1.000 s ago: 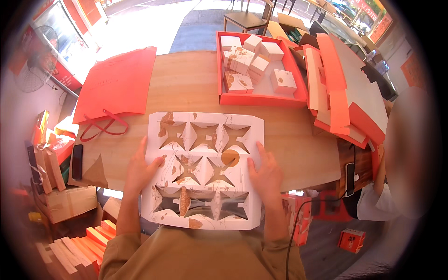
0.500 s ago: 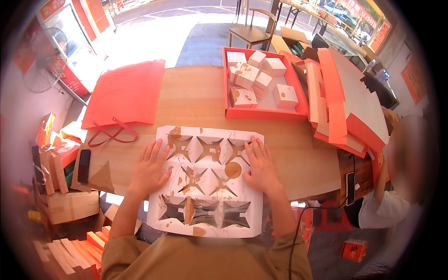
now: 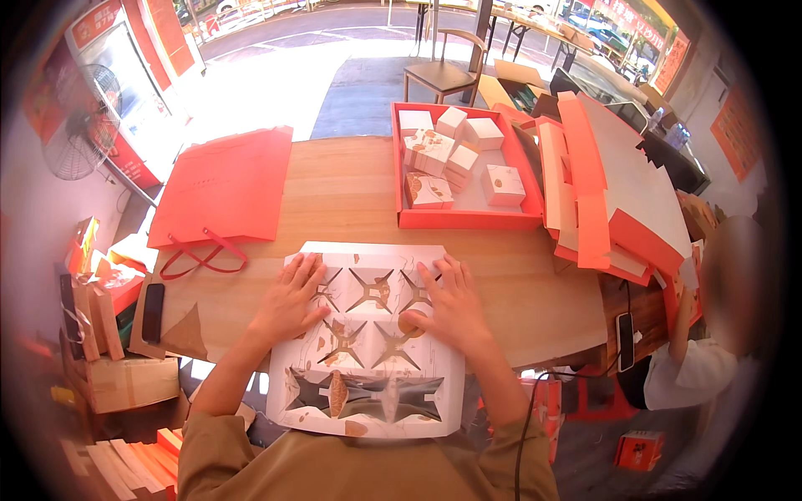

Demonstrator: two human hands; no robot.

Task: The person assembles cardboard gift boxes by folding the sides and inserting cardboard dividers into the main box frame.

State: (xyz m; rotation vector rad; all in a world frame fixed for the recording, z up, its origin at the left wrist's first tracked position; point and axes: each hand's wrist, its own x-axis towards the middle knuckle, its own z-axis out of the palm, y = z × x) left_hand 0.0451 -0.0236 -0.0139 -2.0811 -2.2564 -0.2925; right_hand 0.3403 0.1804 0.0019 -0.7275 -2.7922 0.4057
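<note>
A white cardboard box insert (image 3: 380,326) with brown and gold print and several star-shaped cutouts lies in front of me, its near part overhanging the table edge toward my body. My left hand (image 3: 292,305) rests on its left upper part, fingers spread over a cutout. On the right upper part lies my right hand (image 3: 451,305), open too, with its thumb pointing inward. Neither hand grips anything; both press flat on the card. Along the insert's near row the flaps are pushed down, leaving wide openings.
A red tray box (image 3: 468,220) holds several small white boxes (image 3: 503,184). To its right lean stacked red box lids (image 3: 643,242). A red paper bag (image 3: 221,188) lies at left, above a dark phone (image 3: 153,313). Another person's arm (image 3: 683,330) shows at right beside a phone (image 3: 625,342).
Both hands have moved inward over the insert, the right one from its side edge onto its face. My view has tilted slightly, so the table things sit a little lower.
</note>
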